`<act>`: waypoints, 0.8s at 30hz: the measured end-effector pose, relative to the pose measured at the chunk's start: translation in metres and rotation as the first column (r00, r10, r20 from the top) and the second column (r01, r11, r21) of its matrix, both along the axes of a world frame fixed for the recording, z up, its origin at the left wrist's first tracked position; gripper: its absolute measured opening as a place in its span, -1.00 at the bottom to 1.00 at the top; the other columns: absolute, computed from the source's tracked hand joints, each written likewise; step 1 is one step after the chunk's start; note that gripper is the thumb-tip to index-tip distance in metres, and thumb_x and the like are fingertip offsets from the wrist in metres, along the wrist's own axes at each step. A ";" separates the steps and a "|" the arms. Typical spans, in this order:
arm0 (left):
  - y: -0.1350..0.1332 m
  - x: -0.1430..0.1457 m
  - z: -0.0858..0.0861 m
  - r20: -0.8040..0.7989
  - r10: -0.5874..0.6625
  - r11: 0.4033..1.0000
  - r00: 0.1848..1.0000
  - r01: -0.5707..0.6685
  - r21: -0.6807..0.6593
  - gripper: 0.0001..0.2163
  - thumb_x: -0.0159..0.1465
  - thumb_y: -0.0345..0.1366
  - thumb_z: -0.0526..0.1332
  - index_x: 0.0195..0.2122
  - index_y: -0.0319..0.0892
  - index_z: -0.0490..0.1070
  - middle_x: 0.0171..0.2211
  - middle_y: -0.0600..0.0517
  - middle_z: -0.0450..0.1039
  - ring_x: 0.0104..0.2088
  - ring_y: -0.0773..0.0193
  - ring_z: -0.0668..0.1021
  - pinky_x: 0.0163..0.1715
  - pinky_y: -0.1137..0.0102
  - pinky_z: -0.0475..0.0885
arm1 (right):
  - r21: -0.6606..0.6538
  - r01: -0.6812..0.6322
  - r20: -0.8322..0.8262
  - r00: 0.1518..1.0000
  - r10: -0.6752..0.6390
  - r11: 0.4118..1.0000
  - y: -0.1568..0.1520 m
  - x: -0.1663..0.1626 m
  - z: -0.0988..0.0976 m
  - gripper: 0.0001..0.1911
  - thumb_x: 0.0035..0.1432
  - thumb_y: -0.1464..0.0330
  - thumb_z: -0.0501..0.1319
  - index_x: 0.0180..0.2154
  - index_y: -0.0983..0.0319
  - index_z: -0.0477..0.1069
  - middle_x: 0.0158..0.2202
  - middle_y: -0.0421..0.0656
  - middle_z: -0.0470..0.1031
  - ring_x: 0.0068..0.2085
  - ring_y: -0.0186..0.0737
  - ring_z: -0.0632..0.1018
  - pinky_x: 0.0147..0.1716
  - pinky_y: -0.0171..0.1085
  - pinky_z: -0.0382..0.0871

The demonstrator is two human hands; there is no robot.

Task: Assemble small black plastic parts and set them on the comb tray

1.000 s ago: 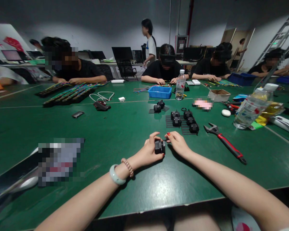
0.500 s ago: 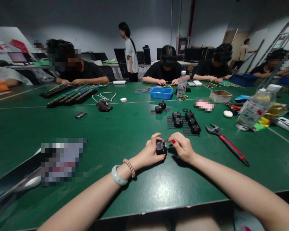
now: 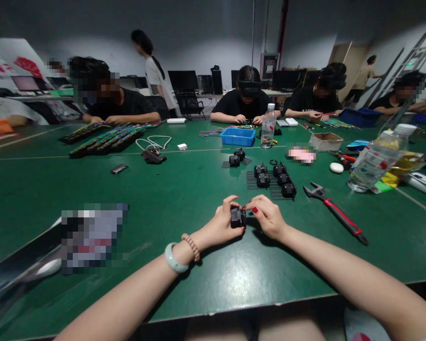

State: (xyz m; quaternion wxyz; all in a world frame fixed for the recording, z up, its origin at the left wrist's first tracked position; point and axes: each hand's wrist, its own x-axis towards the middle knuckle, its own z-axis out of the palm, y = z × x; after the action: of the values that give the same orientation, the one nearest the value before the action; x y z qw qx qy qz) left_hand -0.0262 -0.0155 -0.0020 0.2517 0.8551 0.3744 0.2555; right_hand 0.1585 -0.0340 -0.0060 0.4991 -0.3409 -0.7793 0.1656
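My left hand (image 3: 224, 220) grips a small black blocky plastic part (image 3: 237, 218) between thumb and fingers, just above the green table (image 3: 184, 189). My right hand (image 3: 268, 218) is at the part's right end, its fingers curled and the index fingertip at the upper rim. Whether anything small sits between those fingertips cannot be seen. Beyond my hands lie several similar black parts (image 3: 262, 179) with rows of thin black strips, and two more (image 3: 234, 161) farther off. To the right rests an adjustable wrench (image 3: 337, 213) with a red and black handle.
Two plastic bottles, one near (image 3: 372, 163) and one farther (image 3: 268, 125), stand on the table. Around them are a blue tray (image 3: 237, 137), an open carton (image 3: 325, 141) and a round white object (image 3: 336, 168). Bundled wires (image 3: 113, 139) lie far left. Several people work across the table.
My right index fingertip has moved slightly left onto the black part's rim. The left hand keeps its grip. In the background, a standing person has walked left.
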 end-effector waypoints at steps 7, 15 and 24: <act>0.000 -0.001 -0.001 -0.016 0.001 1.000 1.000 -0.001 -0.003 -0.25 -0.05 -0.33 0.22 0.09 -0.11 -0.24 -0.11 -0.05 0.17 -0.08 0.15 0.32 -0.06 0.19 0.22 | -0.017 0.013 0.023 1.000 -0.013 1.000 0.003 0.000 -0.001 -0.65 0.22 0.27 -0.11 -0.30 0.22 0.41 -0.35 -0.13 0.47 -0.23 -0.20 0.38 -0.22 -0.18 0.30; 0.001 -0.001 -0.002 -0.014 0.015 1.000 1.000 -0.015 -0.013 -0.25 -0.05 -0.33 0.23 0.10 -0.11 -0.22 -0.10 -0.06 0.17 -0.06 0.12 0.32 -0.07 0.18 0.22 | -0.039 0.030 0.032 0.999 -0.029 0.999 0.004 0.000 -0.003 -0.65 0.22 0.27 -0.10 -0.25 0.21 0.42 -0.34 -0.12 0.47 -0.23 -0.21 0.38 -0.22 -0.20 0.29; 0.000 -0.001 -0.002 -0.007 0.017 1.000 1.000 -0.018 -0.019 -0.26 -0.05 -0.34 0.22 0.10 -0.11 -0.21 -0.10 -0.06 0.18 -0.04 0.12 0.31 -0.06 0.18 0.22 | -0.072 0.049 0.070 0.997 -0.044 0.996 0.007 0.000 -0.005 -0.63 0.23 0.25 -0.12 -0.23 0.20 0.42 -0.34 -0.13 0.46 -0.24 -0.22 0.38 -0.22 -0.22 0.28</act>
State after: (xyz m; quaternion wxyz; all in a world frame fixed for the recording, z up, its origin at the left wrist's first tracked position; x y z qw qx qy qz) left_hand -0.0271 -0.0152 -0.0037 0.2564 0.8502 0.3852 0.2510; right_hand 0.1586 -0.0274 -0.0108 0.4631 -0.3826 -0.7810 0.1709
